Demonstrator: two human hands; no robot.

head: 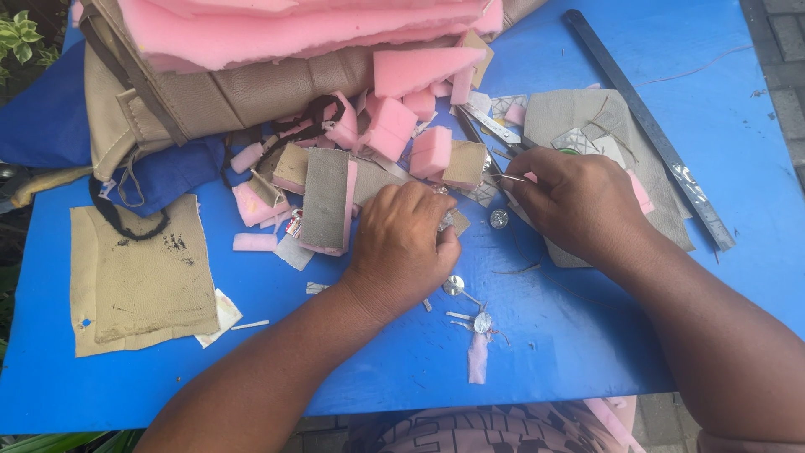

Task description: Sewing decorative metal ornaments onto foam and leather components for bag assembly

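Scraps of tan leatherette lie flat at our left on the blue surface; our left hand pinches a small silver button steady, while our right hand closes on thin wire.
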